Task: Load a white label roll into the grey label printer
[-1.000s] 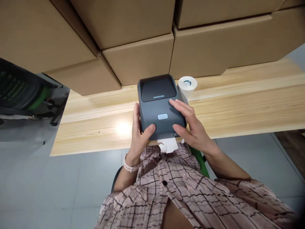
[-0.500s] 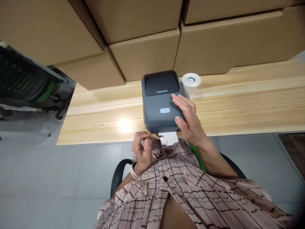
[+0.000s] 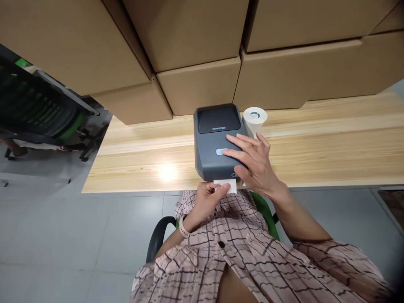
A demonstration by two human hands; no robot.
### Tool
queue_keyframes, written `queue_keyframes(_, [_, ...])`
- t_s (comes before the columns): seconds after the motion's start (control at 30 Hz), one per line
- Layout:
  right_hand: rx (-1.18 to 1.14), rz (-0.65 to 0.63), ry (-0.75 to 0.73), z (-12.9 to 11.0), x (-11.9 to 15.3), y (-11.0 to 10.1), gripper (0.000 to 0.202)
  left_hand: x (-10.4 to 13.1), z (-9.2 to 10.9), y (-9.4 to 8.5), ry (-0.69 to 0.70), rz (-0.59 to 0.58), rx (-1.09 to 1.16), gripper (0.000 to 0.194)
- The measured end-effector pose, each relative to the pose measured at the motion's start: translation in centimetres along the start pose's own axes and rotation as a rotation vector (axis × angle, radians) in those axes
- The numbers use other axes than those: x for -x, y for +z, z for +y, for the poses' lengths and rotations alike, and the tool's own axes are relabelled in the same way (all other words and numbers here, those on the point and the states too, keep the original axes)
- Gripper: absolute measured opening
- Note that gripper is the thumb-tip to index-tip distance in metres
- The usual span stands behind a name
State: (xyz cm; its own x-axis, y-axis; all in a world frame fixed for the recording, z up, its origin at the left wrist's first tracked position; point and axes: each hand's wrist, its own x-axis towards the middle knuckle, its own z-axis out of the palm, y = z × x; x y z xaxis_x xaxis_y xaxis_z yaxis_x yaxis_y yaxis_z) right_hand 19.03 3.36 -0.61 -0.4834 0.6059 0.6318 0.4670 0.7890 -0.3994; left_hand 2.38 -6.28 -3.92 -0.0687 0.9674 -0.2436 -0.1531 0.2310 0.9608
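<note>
Since half a second ago the left hand (image 3: 206,198) has come up to the label (image 3: 225,185), and the right hand (image 3: 254,164) has slid over the button (image 3: 221,151).

Head view: the printer (image 3: 217,143) sits at the counter (image 3: 315,143) edge, the roll (image 3: 255,117) just beside it. The label juts from the printer's front toward the body, left fingers pinching its near edge. The right fingers are spread flat on the lid, gripping nothing.

Right hand (image 3: 257,166) spread flat, fingers extended; left hand (image 3: 208,200) pinching.
</note>
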Motion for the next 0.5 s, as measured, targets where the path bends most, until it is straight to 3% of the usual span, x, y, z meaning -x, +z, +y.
queue_keyframes(0.1, [0.056,-0.030,-0.016,0.0,-0.6,-0.5,0.046,0.4,0.1,-1.2,0.060,-0.016,-0.096,0.050])
queue_keyframes(0.17, [0.076,-0.048,-0.028,-0.1,-1.2,-0.7,0.045,0.7,0.2,-2.3,0.143,0.045,-0.130,0.052])
queue_keyframes(0.3, [0.056,-0.098,-0.062,-0.1,-2.1,-0.6,0.036,0.3,0.9,-4.2,0.459,0.393,-0.116,0.057])
queue_keyframes(0.37, [0.013,-0.101,-0.038,0.0,-1.8,-0.4,0.035,-0.3,1.5,-4.6,0.593,0.512,-0.140,0.050])
queue_keyframes(0.5, [-0.129,0.002,0.101,0.3,-0.1,-0.8,0.053,-1.8,2.8,-5.0,0.700,0.480,-0.176,0.021])
